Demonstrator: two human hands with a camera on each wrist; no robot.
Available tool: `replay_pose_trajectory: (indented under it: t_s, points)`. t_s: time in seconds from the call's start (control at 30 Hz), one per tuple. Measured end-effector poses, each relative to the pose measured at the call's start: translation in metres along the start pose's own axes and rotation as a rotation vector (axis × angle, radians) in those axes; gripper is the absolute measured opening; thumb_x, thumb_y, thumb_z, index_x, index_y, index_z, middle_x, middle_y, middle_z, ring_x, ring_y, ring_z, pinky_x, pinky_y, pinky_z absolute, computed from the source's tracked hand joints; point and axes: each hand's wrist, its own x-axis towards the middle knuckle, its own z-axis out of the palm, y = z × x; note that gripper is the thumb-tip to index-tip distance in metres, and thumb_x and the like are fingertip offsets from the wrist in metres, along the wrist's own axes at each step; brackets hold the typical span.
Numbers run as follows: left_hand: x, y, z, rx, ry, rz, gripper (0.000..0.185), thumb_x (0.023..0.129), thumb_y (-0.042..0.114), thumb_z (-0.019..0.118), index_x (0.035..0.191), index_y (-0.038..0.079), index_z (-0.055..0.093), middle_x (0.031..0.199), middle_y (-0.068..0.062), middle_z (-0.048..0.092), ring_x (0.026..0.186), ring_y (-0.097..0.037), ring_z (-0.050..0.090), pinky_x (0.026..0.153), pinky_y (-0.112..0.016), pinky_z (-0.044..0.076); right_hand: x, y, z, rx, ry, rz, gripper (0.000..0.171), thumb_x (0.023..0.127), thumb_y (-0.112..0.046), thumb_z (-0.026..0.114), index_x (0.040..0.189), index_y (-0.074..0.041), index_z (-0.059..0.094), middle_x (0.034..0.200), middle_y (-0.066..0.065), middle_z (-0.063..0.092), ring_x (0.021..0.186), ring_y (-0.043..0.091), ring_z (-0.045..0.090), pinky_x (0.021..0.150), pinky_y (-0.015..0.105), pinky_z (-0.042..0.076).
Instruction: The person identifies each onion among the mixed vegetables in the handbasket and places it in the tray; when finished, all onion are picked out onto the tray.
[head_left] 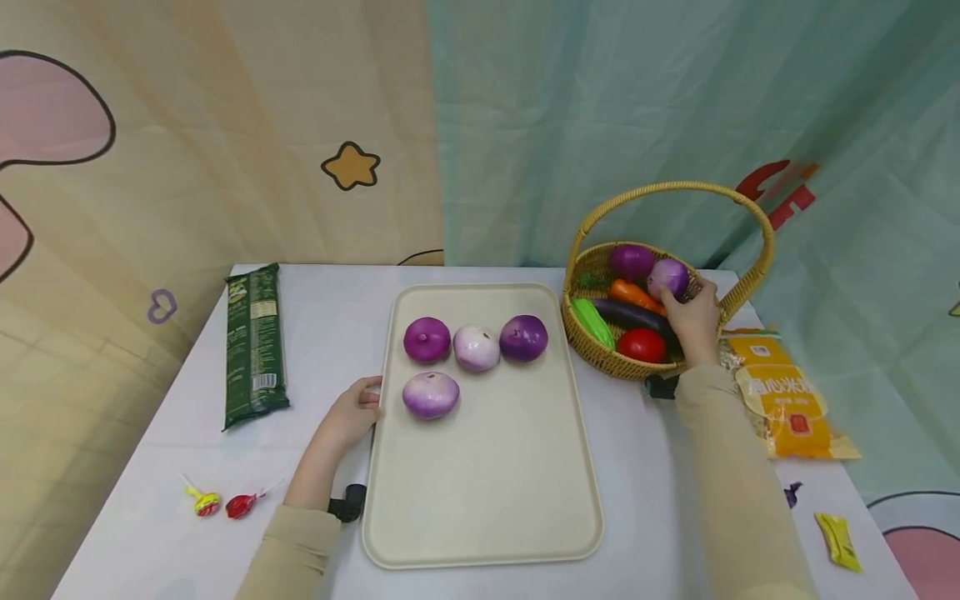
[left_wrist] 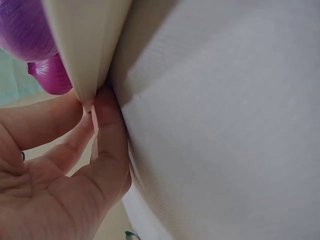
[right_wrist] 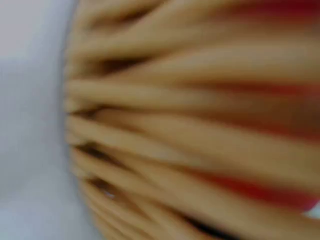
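In the head view my left hand (head_left: 352,414) is at the left edge of a cream tray (head_left: 510,475). The left wrist view shows its thumb and fingers pinching the tray's rim (left_wrist: 85,45). Several purple and whitish onions (head_left: 431,395) lie on the tray's far half. My right hand (head_left: 693,321) reaches into a wicker basket (head_left: 600,357), gripping a light purple onion (head_left: 667,277). Also in the basket are another purple onion (head_left: 631,261), an orange carrot (head_left: 634,295), an eggplant (head_left: 626,314), a tomato (head_left: 641,345) and a green vegetable (head_left: 592,322). Blurred wicker fills the right wrist view.
The basket's tall handle (head_left: 675,187) arches over it. A green package (head_left: 255,346) lies at the far left, with two lollipops (head_left: 206,503) nearer. On the right are an orange-yellow food bag (head_left: 787,400) and a yellow-wrapped candy (head_left: 838,540). Curtains (head_left: 525,133) hang behind the table.
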Motion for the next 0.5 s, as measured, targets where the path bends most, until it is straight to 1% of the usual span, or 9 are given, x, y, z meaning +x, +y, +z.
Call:
replay_pose_trajectory:
  t_s: [0.07, 0.13, 0.2, 0.27, 0.33, 0.4, 0.5]
  points:
    - [0.0, 0.001, -0.001, 0.0, -0.002, 0.0, 0.055, 0.091, -0.002, 0.051, 0.145, -0.002, 0.041, 0.121, -0.027, 0.054, 0.11, -0.033, 0.056, 0.089, -0.039, 0.049, -0.004, -0.007, -0.012, -0.027, -0.063, 0.006, 0.084, 0.095, -0.046, 0.053, 0.151, 0.005, 0.017, 0.151, 0.033, 0.032, 0.139, 0.045, 0.034, 0.117, 0.052, 0.028]
    - [0.0, 0.001, -0.002, 0.0, -0.005, 0.001, 0.055, 0.092, -0.002, 0.051, 0.146, -0.002, 0.04, 0.122, -0.027, 0.054, 0.111, -0.034, 0.056, 0.09, -0.04, 0.049, -0.008, -0.017, -0.025, -0.053, -0.111, -0.009, 0.087, 0.096, -0.048, 0.052, 0.152, 0.007, 0.015, 0.152, 0.035, 0.028, 0.139, 0.047, 0.033, 0.116, 0.055, 0.028]
    - [0.001, 0.0, -0.003, 0.0, -0.005, 0.006, 0.056, 0.091, -0.002, 0.051, 0.146, -0.002, 0.04, 0.122, -0.027, 0.054, 0.11, -0.034, 0.056, 0.09, -0.04, 0.049, -0.009, -0.029, -0.036, -0.073, -0.131, -0.038, 0.088, 0.096, -0.049, 0.05, 0.152, 0.007, 0.014, 0.151, 0.036, 0.028, 0.138, 0.049, 0.032, 0.114, 0.057, 0.028]
    - [0.002, 0.0, -0.004, 0.002, -0.001, 0.014, 0.055, 0.091, -0.003, 0.051, 0.145, -0.003, 0.04, 0.12, -0.027, 0.054, 0.109, -0.033, 0.056, 0.088, -0.038, 0.05, -0.007, -0.039, -0.042, -0.066, -0.136, -0.075, 0.087, 0.096, -0.049, 0.051, 0.153, 0.006, 0.014, 0.152, 0.035, 0.028, 0.137, 0.05, 0.032, 0.113, 0.058, 0.029]
    - [0.003, -0.001, -0.004, 0.008, 0.003, 0.019, 0.055, 0.091, -0.003, 0.051, 0.145, -0.003, 0.041, 0.118, -0.026, 0.055, 0.107, -0.032, 0.056, 0.085, -0.035, 0.05, -0.003, -0.047, -0.043, -0.044, -0.146, -0.088, 0.088, 0.095, -0.05, 0.051, 0.154, 0.004, 0.014, 0.153, 0.033, 0.027, 0.138, 0.049, 0.031, 0.113, 0.059, 0.029]
    - [0.003, -0.002, -0.004, 0.01, 0.004, 0.026, 0.054, 0.09, -0.004, 0.05, 0.144, -0.004, 0.042, 0.116, -0.026, 0.055, 0.105, -0.031, 0.056, 0.082, -0.033, 0.051, 0.004, -0.051, -0.04, -0.025, -0.162, -0.082, 0.089, 0.094, -0.051, 0.051, 0.155, 0.002, 0.014, 0.155, 0.032, 0.025, 0.14, 0.048, 0.029, 0.113, 0.059, 0.029]
    - [0.003, -0.004, -0.001, 0.005, -0.004, 0.025, 0.054, 0.09, -0.003, 0.051, 0.143, -0.004, 0.042, 0.115, -0.025, 0.055, 0.103, -0.03, 0.056, 0.08, -0.031, 0.05, 0.014, -0.048, -0.033, -0.001, -0.172, -0.054, 0.087, 0.095, -0.049, 0.052, 0.155, 0.002, 0.014, 0.157, 0.031, 0.021, 0.142, 0.047, 0.027, 0.114, 0.057, 0.028]
